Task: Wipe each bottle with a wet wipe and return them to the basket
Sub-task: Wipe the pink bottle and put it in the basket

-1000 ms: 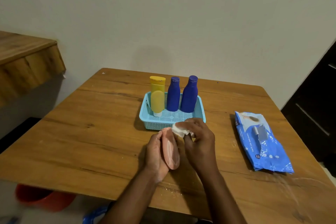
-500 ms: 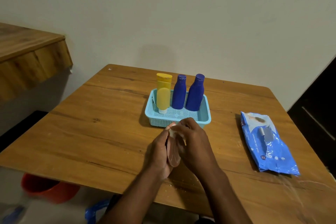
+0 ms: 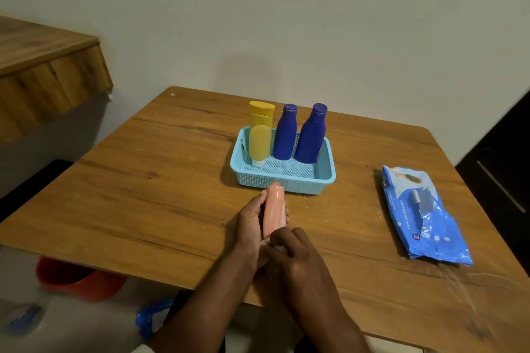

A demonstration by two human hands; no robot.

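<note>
The wooden worktop (image 3: 149,198) is pushed against a pale wall at its far edge, and its near edge runs across below the forearms, so the hands work just inside that near edge with bare wood stretching wide to their left. One light blue basket (image 3: 282,182) sits beyond the hands, its front rim close to the tip of the held bottle but apart from it; to its right lies open wood, then one blue wipes pack (image 3: 424,215) lying flat near the right side of the worktop. Four bottles are in view: one yellow bottle (image 3: 260,135) standing on its white cap at the basket's back left, two dark blue bottles (image 3: 285,133) (image 3: 311,135) upright beside it along the back wall of the basket, and one pink bottle (image 3: 274,209) outside the basket, held over the worktop with its far end pointing toward the basket. The front half of the basket floor is unfilled. The left hand (image 3: 249,226) grips the pink bottle from the left, its fingers (image 3: 286,213) curled round the body. The right hand (image 3: 292,255) is closed around the bottle's near end, pinching one white wet wipe (image 3: 265,243) of which only a small edge shows. Under the worktop's left edge, on the floor, stands one red tub (image 3: 77,281), and a wooden ledge (image 3: 43,71) juts from the wall at left.
</note>
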